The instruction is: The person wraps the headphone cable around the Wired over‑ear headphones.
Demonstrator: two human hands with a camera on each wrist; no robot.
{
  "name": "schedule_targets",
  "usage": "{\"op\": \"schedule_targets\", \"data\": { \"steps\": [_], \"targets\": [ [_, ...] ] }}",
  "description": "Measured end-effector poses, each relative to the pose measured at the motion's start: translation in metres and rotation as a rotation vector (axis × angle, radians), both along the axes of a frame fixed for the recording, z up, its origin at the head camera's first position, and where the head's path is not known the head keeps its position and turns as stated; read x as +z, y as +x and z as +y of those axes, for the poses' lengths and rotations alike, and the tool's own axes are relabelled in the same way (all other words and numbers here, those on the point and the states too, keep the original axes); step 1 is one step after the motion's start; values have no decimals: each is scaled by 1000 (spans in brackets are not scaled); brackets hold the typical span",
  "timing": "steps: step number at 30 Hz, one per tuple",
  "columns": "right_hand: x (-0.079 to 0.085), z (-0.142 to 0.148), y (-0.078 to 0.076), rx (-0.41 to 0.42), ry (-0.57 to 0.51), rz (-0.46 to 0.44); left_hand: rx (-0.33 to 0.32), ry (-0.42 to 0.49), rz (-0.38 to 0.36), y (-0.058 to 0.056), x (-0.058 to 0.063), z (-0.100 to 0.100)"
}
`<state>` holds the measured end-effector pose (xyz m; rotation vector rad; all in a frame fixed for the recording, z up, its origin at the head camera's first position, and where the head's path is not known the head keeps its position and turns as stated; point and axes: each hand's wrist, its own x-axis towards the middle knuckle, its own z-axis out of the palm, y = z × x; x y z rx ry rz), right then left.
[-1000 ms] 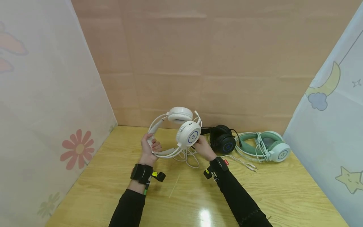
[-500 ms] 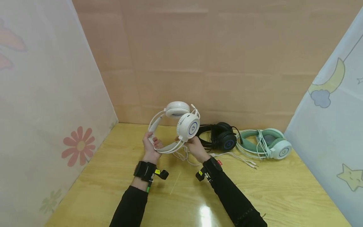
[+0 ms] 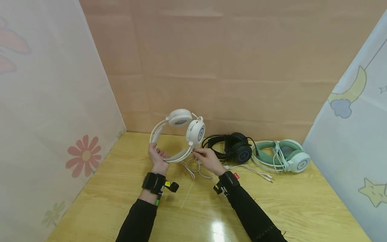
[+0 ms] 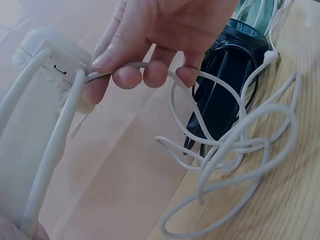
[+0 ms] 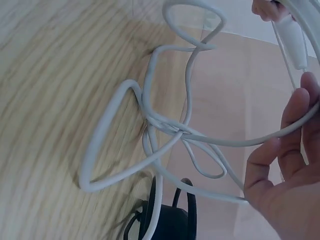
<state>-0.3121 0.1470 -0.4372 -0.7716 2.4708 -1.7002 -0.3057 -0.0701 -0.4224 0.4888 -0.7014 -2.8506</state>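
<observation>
A white headset (image 3: 196,131) with a boom microphone is held up over the table, its earcups to the right and upper middle. My left hand (image 3: 158,159) grips its headband on the left side. Just below the nearer earcup, my right hand (image 3: 208,159) pinches the headset's white cable (image 5: 98,132) between thumb and fingers. In the left wrist view the cable leaves the earcup and runs across the right hand's fingers. Its rest hangs and lies in loose, tangled loops on the wood.
A black headset (image 3: 242,151) lies right of my right hand. Farther right is a green and white headset (image 3: 297,161) with its cable wrapped round it. White cable plugs (image 3: 267,176) lie in front of them. A brown backdrop (image 3: 242,67) stands behind the wooden table (image 3: 187,218).
The white headset has shifted left. My right hand has moved from behind the nearer earcup to below it and now pinches the cable there, more plainly in sight. The other headsets stay put.
</observation>
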Motion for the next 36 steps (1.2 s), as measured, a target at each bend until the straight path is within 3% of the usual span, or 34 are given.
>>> {"op": "schedule_targets", "data": {
  "steps": [11,16,27,36],
  "targets": [
    [0,2,3,-105,139,85,127,-127,-48,-3,-4,-3],
    [4,3,4,-121,160,78,131,-162,-77,-5,-3,-9],
    [10,6,5,-110,183,118,225,-236,-134,-9,-6,-22],
    [20,8,2,-112,236,132,253,-355,-71,-6,-1,-18]
  ]
}}
